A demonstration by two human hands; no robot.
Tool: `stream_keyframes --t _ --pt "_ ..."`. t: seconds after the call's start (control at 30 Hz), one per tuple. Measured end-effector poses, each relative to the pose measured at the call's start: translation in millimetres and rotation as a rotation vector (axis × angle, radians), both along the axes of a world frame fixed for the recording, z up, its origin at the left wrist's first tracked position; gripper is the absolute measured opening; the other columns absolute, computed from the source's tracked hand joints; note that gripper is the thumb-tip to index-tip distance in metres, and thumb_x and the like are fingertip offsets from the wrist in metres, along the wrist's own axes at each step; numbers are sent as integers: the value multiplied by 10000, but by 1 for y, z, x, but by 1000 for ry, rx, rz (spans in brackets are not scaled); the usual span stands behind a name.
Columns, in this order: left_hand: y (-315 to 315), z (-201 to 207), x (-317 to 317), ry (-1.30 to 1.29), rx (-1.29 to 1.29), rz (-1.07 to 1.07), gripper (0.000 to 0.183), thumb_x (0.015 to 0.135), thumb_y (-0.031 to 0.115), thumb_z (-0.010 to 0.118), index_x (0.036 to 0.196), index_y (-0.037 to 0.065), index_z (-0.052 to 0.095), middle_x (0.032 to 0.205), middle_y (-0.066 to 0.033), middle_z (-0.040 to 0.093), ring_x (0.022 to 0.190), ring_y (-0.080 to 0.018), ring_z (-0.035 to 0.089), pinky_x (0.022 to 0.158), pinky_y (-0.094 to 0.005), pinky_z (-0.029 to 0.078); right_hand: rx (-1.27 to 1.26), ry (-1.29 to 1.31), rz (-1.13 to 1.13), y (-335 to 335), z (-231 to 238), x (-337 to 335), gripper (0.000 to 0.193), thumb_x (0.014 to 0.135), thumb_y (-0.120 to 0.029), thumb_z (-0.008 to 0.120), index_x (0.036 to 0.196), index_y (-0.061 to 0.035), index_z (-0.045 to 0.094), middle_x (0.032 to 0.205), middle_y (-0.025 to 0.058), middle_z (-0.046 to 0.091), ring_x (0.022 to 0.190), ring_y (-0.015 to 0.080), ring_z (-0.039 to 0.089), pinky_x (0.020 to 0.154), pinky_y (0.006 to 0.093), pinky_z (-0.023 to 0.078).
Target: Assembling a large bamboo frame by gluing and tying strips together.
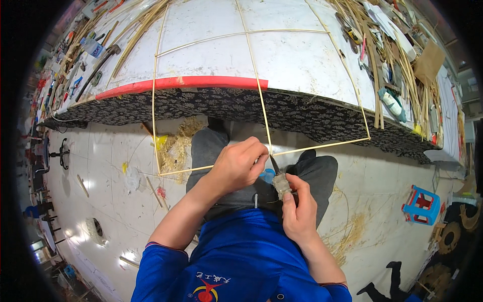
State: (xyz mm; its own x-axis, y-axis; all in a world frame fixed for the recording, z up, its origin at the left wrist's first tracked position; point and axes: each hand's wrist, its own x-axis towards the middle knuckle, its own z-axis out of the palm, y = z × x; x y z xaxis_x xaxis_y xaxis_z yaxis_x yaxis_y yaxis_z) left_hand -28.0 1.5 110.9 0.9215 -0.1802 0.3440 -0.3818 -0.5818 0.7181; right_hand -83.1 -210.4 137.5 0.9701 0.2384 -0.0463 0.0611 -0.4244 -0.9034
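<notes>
A frame of thin, pale bamboo strips [322, 146] juts over the near edge of the table towards my lap. My left hand [240, 162] is closed, thumb and fingers pinched at the joint where the middle strip meets the near crosspiece. In my right hand [300, 209] is a knife [282, 186], its handle wrapped in worn, greyish material. The dark blade points up at that same joint, its tip next to my left fingertips. Whether the blade touches the strip, I cannot tell.
The white table [206, 60] has a red edge strip [181, 81] and a dark patterned skirt. Bamboo strips [138, 38] and a hammer [111, 50] lie on its left, more strips and tools on its right. Shavings [176, 156] litter the floor; a blue stool [421, 205] stands right.
</notes>
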Motion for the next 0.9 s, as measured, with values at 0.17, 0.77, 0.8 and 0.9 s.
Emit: stream_keyframes --t 0.17,0.77,0.8,0.9 --pt "0 1 0 -5 -2 -5 99 835 38 704 864 33 609 792 -112 595 680 -340 634 605 -430 519 -34 -78 24 0 -1 0 359 943 -25 547 1293 54 561 1133 241 647 974 361 667 866 404 525" --pt "1 -7 -1 -44 1 -20 90 839 2 688 891 20 616 811 -137 597 704 -356 630 614 -426 509 -168 -157 64 12 5 2 374 940 -28 537 1310 32 528 1113 249 613 947 435 657 807 465 547" --pt "1 -7 0 -59 4 -11 78 852 26 675 887 26 606 807 -126 580 696 -356 617 607 -438 499 -189 -162 68 14 5 3 380 932 -27 544 1307 30 526 1092 241 604 919 437 651 774 472 547" --pt "0 -7 2 -63 -4 -21 74 849 15 667 890 23 606 811 -128 582 704 -361 617 616 -440 502 -240 -173 70 18 6 3 388 920 -29 558 1302 29 525 1051 227 589 864 430 643 719 474 548"
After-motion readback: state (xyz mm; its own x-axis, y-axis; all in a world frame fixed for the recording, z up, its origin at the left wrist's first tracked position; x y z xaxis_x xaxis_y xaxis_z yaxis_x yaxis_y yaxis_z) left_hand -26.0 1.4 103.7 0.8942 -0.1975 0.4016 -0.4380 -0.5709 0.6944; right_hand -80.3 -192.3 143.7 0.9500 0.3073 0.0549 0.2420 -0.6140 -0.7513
